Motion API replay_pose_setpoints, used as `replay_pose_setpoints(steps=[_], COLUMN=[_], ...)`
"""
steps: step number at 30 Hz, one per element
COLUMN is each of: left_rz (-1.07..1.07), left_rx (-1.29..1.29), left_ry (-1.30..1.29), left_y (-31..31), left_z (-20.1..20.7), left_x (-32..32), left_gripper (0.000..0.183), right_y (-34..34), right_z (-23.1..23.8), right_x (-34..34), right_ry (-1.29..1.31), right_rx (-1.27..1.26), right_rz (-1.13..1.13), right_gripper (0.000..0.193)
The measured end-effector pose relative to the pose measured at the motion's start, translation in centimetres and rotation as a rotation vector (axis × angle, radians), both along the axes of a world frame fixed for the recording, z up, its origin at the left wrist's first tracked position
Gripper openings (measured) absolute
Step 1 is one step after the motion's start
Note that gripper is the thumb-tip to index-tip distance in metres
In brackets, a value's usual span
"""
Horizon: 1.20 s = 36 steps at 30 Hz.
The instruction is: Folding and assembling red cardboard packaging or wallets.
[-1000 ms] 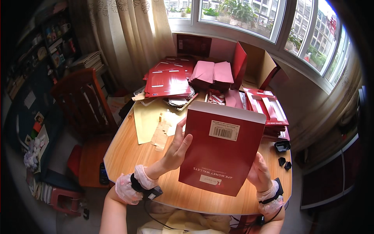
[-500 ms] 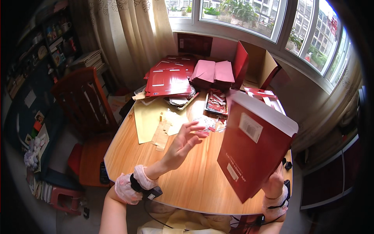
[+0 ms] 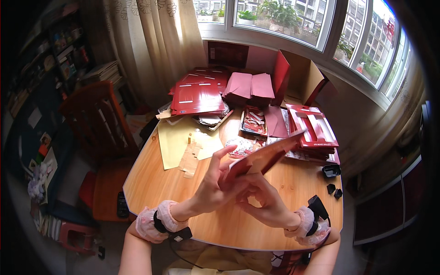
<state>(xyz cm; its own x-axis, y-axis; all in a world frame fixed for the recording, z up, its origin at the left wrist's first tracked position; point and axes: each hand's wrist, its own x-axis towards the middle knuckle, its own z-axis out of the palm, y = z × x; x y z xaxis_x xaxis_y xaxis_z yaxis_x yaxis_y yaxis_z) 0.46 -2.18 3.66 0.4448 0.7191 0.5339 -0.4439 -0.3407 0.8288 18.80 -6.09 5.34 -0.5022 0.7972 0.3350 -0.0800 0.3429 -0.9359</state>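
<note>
A red cardboard box [image 3: 263,159] is held up over the near middle of the table, tilted and seen nearly edge-on, its far end rising to the right. My left hand [image 3: 214,187] is closed round its near left end, with the index finger raised. From the right, my right hand [image 3: 266,201] pinches the lower near edge, thumb and fingers curled into a ring. Overlapping fingers hide part of the near end. Past the box lies a tray of small red-and-white pieces [image 3: 254,121]. A yellow paper sheet [image 3: 167,144] with tan strips is to the left.
Flat red card sheets [image 3: 199,98] and pink packets [image 3: 250,85] are piled at the back, beside an open carton [image 3: 300,80]. Stacked red printed cartons [image 3: 316,128] stand at the right. Small black parts [image 3: 331,171] sit near the right edge. A wooden chair [image 3: 94,112] is at the left.
The box has swung from upright on the right to a tilted, edge-on position at the centre. My right hand moved left with it, and my left hand has taken hold of it.
</note>
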Motion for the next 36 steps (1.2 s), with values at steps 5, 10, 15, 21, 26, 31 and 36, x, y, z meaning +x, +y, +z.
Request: replay_pose_setpoints(steps=[5,10,15,21,26,31,36], left_rz=[0.258,0.327,0.287,0.251,0.034,0.044,-0.177], left_rx=[-0.028,-0.204,-0.306,-0.283,-0.492,-0.639,-0.712], left_ry=[0.060,0.001,-0.083,0.159,-0.067,-0.056,-0.130], left_y=[1.0,2.3,2.9,2.5,3.1,3.5,3.6], left_z=[-0.4,-0.4,-2.2,-6.1,-6.4,-7.2,-6.7], left_x=[-1.0,-1.6,-0.2,1.2,1.2,0.4,-0.3], left_gripper=[0.061,0.051,0.056,0.064,0.053,0.039,0.036], right_y=[0.0,-0.2,2.0,1.2,1.2,0.8,0.5], right_z=[0.7,1.6,0.5,-4.7,-6.8,-6.6,-6.3], right_x=[1.6,7.0,10.0,8.6,8.3,8.3,8.8], right_ry=[0.026,0.083,-0.031,0.082,0.014,0.059,0.039], right_rx=[-0.037,0.483,0.147,-0.072,0.015,-0.071,-0.064], right_rz=[-0.033,-0.526,-0.669,-0.625,-0.675,-0.712,-0.750], right_gripper=[0.055,0.007,0.053,0.047,0.063,0.065,0.053])
